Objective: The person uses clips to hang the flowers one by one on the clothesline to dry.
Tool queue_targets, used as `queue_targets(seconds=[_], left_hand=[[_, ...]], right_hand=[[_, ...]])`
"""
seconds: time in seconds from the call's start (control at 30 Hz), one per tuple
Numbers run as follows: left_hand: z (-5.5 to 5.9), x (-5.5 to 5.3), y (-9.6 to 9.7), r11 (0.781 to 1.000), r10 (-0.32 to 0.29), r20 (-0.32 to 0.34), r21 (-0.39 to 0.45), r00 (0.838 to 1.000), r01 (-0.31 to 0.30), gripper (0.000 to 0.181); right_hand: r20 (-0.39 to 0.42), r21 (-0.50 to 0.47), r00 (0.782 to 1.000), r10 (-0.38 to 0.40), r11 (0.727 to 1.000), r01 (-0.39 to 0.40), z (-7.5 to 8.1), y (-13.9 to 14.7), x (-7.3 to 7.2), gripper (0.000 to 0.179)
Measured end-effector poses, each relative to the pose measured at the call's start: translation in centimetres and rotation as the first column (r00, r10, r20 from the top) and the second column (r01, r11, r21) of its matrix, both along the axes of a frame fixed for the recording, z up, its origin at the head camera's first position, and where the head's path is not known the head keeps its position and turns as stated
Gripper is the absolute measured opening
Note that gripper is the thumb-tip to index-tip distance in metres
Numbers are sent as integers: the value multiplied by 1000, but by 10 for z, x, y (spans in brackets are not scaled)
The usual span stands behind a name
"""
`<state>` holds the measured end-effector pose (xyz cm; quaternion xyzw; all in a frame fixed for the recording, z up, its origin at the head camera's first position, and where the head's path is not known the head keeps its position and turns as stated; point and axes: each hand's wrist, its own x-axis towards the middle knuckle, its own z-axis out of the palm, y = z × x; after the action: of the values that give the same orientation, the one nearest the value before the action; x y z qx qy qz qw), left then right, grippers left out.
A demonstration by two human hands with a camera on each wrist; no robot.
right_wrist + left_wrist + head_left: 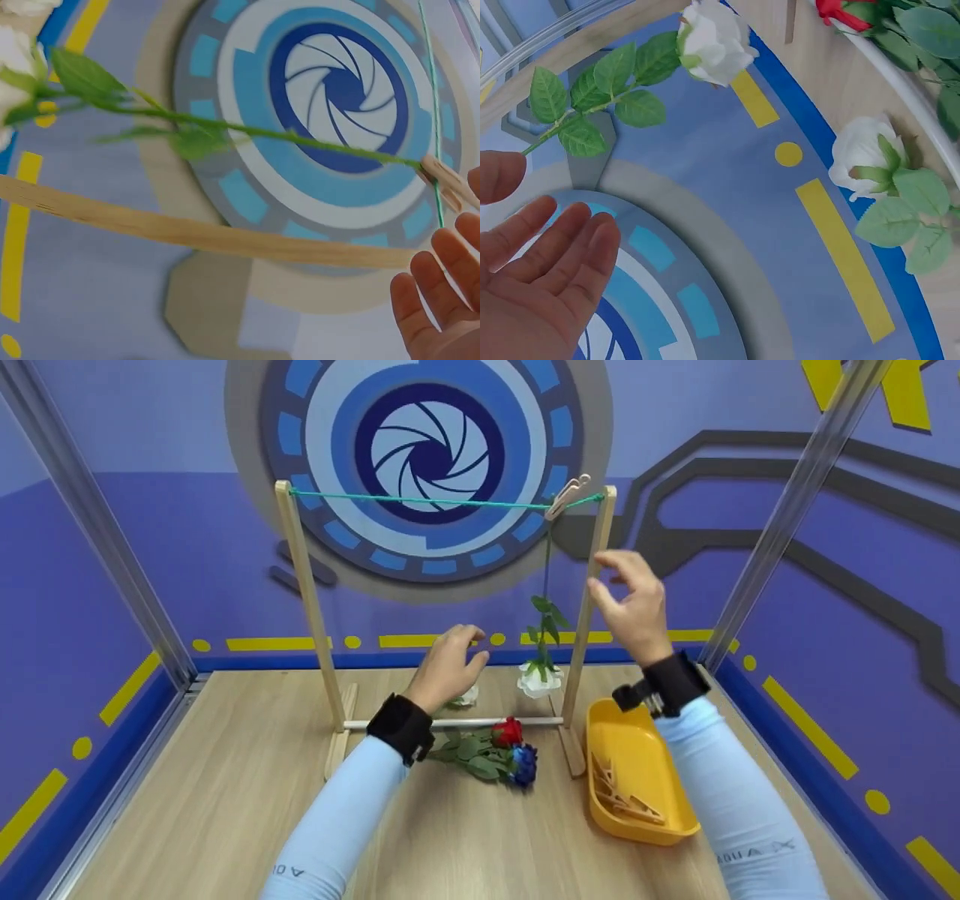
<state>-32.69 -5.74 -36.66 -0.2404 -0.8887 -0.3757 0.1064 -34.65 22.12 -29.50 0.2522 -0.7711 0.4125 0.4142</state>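
Two wooden posts with a green line point(420, 500) strung between them make up the frame point(304, 577), the biggest thing on my head feed. Right of it stands a yellow tray point(649, 757), its far right side covered by a sleeve. The right hand point(636, 604) overlaps the right post, fingers curved, holding nothing; I can't tell whether a fingertip touches the wood, and the right wrist view cuts that hand off. The left hand point(448, 664) is relaxed and holds nothing, fingers apart from the thumb. One white rose point(540, 681) hangs head down from the line between the hands; the right wrist view crops its bloom. A second white rose point(866, 157) is mostly hidden behind the left hand on my head feed. The red rose point(508, 731) and blue rose point(523, 765) lie together, their stem ends lost behind the left wrist. A clothespin point(566, 499) grips the hanging stem at the line; the loose clothespins point(634, 806) in the tray overlap too much to count.
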Motion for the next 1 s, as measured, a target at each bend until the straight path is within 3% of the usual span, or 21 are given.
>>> queue_targets(seconds=[0.27,0.47,0.77,1.0], left_hand=[[-11,13,-9,993,-6,-46,-121,999,1,38],[-26,28,-14,984,-10,-90,-176,996,-6,43],[-63,51,-17,975,100,-116,-185,988,-120,45],[-101,64,-16,964,189,-111,-168,976,-206,48]], right_hand=[[66,51,997,-29,998,26,-54,-11,31,26],[94,72,995,-43,997,37,-88,-20,52,27],[171,57,983,-63,997,54,-135,-36,77,28],[164,72,981,-101,993,90,-164,-43,91,32]])
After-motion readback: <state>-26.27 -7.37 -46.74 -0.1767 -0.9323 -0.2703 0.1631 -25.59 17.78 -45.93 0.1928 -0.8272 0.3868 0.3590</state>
